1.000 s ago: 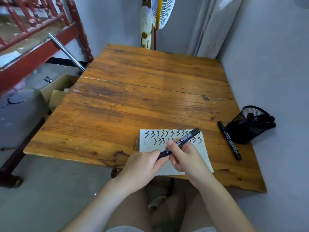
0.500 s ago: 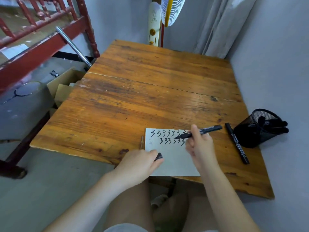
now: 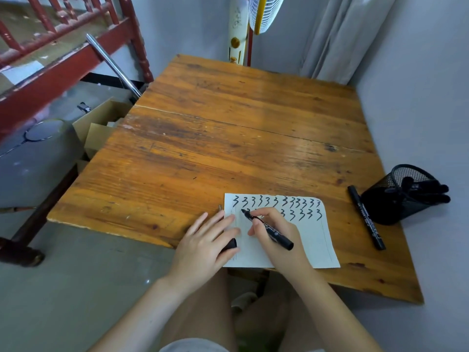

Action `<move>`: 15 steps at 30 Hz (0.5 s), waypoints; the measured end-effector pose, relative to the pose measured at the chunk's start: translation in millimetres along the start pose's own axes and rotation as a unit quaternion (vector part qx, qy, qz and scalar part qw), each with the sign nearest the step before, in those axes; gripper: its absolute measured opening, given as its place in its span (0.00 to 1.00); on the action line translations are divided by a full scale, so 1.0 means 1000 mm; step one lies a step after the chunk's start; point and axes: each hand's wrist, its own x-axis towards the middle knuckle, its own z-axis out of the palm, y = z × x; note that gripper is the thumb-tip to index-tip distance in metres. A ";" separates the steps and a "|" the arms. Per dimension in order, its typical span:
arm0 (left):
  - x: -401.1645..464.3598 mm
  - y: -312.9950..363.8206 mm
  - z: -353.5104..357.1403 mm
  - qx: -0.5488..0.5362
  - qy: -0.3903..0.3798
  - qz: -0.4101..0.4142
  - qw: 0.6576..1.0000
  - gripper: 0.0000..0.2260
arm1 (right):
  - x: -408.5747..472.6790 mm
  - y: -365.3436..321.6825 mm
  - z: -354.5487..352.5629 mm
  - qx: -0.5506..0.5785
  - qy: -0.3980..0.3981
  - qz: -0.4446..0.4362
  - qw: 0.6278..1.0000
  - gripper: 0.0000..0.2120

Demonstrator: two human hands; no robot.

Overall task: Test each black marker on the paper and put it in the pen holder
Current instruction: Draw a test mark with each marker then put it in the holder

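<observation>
My right hand (image 3: pixel 278 233) grips an uncapped black marker (image 3: pixel 269 228), its tip touching the white paper (image 3: pixel 312 245) at the left end of the second row of written marks. My left hand (image 3: pixel 206 241) lies flat on the paper's left edge and holds the marker's black cap (image 3: pixel 230 244) under the fingers. A second black marker (image 3: pixel 366 217), capped, lies on the wooden table (image 3: pixel 228 138) to the right of the paper. Beside it stands a black mesh pen holder (image 3: pixel 398 196) with several black markers inside.
The grey wall runs along the table's right edge behind the pen holder. A cardboard box (image 3: pixel 101 125) sits on the floor left of the table, near a red wooden bed frame (image 3: pixel 50 59). A fan stand (image 3: pixel 239 29) and a curtain are behind the table.
My hands pulled the cap off the marker. The right hand turned the marker and brought its tip down onto the paper, while the left hand settled on the paper's edge with the cap.
</observation>
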 end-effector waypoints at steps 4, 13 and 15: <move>0.001 0.000 0.001 -0.004 0.004 -0.005 1.000 0.13 | 0.000 0.001 0.001 -0.021 -0.002 -0.004 1.000 0.05; 0.001 0.001 -0.001 -0.012 -0.006 -0.011 1.000 0.14 | -0.001 0.001 0.003 -0.015 0.016 0.015 1.000 0.05; 0.000 0.000 0.000 -0.012 -0.006 -0.009 1.000 0.14 | -0.001 -0.002 0.002 0.001 0.010 0.015 1.000 0.08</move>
